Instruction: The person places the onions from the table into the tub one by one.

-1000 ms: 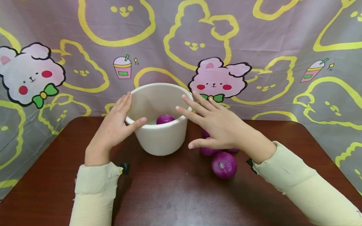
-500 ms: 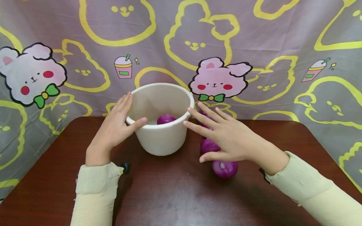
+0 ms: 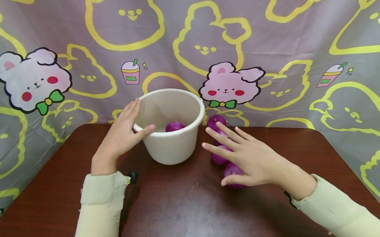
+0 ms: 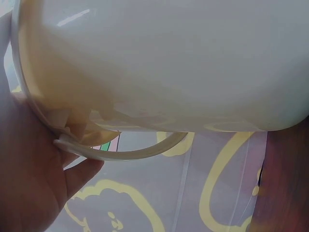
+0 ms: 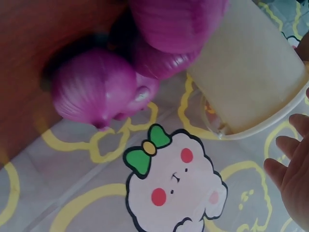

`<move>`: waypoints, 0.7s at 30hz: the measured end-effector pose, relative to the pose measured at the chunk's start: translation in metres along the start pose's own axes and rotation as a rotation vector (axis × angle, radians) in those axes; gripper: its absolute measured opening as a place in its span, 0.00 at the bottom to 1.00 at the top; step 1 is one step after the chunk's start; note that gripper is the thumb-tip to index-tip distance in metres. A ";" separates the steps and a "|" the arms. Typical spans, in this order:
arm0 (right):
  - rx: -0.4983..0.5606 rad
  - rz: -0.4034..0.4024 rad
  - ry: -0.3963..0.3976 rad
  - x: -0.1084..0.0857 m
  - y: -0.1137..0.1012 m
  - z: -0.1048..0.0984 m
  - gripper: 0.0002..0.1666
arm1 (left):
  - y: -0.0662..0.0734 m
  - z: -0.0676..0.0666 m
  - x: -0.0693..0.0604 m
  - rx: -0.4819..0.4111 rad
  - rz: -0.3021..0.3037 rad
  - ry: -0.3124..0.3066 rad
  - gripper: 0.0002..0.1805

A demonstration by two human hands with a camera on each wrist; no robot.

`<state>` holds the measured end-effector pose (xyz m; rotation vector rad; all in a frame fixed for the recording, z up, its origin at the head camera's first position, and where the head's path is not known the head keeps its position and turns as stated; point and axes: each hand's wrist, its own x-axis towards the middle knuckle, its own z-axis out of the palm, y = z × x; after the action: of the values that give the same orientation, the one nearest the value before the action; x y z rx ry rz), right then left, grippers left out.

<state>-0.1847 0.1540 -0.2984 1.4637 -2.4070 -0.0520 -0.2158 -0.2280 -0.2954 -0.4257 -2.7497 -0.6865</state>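
A white bucket (image 3: pixel 172 148) stands upright with a purple onion (image 3: pixel 175 126) inside. My left hand (image 3: pixel 115 140) holds its left rim, thumb across the near edge; the left wrist view shows the hand (image 4: pixel 36 179) at the rim beside a curved handle (image 4: pixel 130 153). Several purple onions stand in a row right of the bucket, the farthest (image 3: pixel 216 122) near the backdrop, the nearest (image 3: pixel 232 170) partly behind my right hand (image 3: pixel 251 158). That hand is spread above them, holding nothing. In the right wrist view its fingers (image 5: pixel 294 169) show near the bucket (image 5: pixel 251 72), apart from the onions (image 5: pixel 94 87).
The dark red-brown table (image 3: pixel 169 212) extends in front of the bucket and to both sides. A patterned cloth backdrop (image 3: pixel 269 35) with bunny drawings hangs behind the table and along its sides.
My right hand has moved from beside the bucket's right rim, down and to the right over the onions, uncovering the farther ones. My left hand has stayed at the bucket.
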 end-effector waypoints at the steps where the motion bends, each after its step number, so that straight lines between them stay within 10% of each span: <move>1: 0.001 -0.004 0.001 -0.002 0.000 0.002 0.52 | 0.000 0.000 0.000 -0.001 -0.001 -0.002 0.55; 21: 0.041 0.069 0.007 -0.028 0.011 0.028 0.56 | 0.000 0.000 0.000 0.008 -0.006 -0.004 0.56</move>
<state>-0.1905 0.1797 -0.3302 1.3945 -2.4645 0.0180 -0.2152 -0.2281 -0.2950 -0.4171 -2.7579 -0.6771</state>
